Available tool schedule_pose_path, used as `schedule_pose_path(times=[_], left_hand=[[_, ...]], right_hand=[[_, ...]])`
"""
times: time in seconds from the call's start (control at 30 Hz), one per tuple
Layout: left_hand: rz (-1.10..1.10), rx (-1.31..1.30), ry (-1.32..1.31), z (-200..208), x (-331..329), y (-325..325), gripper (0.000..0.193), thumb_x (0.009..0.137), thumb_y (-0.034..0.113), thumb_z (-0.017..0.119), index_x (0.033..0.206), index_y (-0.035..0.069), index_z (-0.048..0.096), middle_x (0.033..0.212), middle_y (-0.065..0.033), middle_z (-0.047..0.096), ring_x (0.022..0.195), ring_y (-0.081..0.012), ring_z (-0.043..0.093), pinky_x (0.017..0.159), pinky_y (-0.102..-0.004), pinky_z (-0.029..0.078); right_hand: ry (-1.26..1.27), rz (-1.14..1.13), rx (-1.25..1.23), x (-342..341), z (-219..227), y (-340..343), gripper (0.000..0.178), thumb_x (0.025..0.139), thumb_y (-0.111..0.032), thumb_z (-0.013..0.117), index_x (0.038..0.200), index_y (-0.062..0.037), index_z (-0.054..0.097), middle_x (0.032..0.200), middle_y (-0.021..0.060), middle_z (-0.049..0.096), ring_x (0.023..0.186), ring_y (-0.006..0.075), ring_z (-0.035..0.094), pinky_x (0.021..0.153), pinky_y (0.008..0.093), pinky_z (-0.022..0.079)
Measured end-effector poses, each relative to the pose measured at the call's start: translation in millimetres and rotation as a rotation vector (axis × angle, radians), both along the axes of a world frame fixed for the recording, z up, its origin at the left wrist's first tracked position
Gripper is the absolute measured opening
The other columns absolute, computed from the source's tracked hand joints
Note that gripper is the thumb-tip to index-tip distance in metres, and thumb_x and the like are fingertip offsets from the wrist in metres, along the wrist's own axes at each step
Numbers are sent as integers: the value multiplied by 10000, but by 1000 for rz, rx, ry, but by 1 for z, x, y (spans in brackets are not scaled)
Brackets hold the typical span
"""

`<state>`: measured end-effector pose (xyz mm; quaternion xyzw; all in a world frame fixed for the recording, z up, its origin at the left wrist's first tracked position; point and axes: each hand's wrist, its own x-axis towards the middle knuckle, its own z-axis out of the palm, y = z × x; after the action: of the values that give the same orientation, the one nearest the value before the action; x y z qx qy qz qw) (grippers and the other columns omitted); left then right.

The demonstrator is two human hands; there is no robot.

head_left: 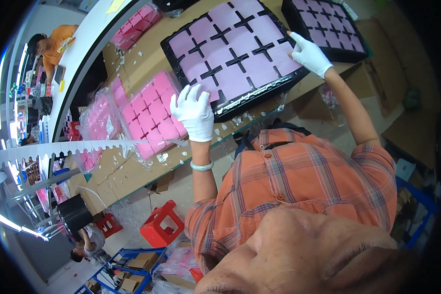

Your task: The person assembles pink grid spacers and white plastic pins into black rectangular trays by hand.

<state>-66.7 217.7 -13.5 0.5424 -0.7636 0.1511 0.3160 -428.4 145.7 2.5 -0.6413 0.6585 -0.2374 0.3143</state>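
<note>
A large black tray [219, 109] lies on the bench in front of me, fitted with lilac pads [230, 44] separated by black cross-shaped dividers. At the tray's near left corner is my gloved left hand [193, 115], fingers spread and slightly bent; I see nothing gripped in it. My gloved right hand [310, 56] is at the tray's right edge, thumb and forefinger apart, fingertips against the rim or just over it. Left of the tray lie bright pink foam blocks [154, 112] with cross-shaped slots, partly in clear plastic, close to my left hand.
A second black tray [348, 54] with lilac pads stands to the right. More pink foam in plastic [100, 115] and white scraps lie on the brown bench [115, 171]. A red stool [162, 224] stands below. Two people [59, 46] are farther off on the left.
</note>
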Motion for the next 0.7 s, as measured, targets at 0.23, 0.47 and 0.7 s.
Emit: schedule_pose_path(times=[0.23,0.47,0.7], left_hand=[[-117,115,20,3,2,-3,169,720,98,720,863,176,675,1031,-11,679,1091,-238,591,1047,-466,307],[-157,150,123,0,7,0,206,708,107,759,875,174,659,1040,-3,679,1085,-239,593,1038,-465,320],[-145,158,135,1,9,2,235,664,66,746,877,156,705,1058,-28,689,1065,-256,609,976,-449,391]], right_hand=[[6,-36,-29,-6,0,2,645,833,-134,659,1430,-65,423,712,82,627,635,203,605,673,318,498],[-49,-46,-96,-1,0,-4,639,868,-93,647,1458,-69,402,680,8,543,620,91,505,635,250,454],[-10,-71,-119,0,-7,-6,633,877,-97,654,1460,-85,408,684,9,538,633,90,508,637,248,456]])
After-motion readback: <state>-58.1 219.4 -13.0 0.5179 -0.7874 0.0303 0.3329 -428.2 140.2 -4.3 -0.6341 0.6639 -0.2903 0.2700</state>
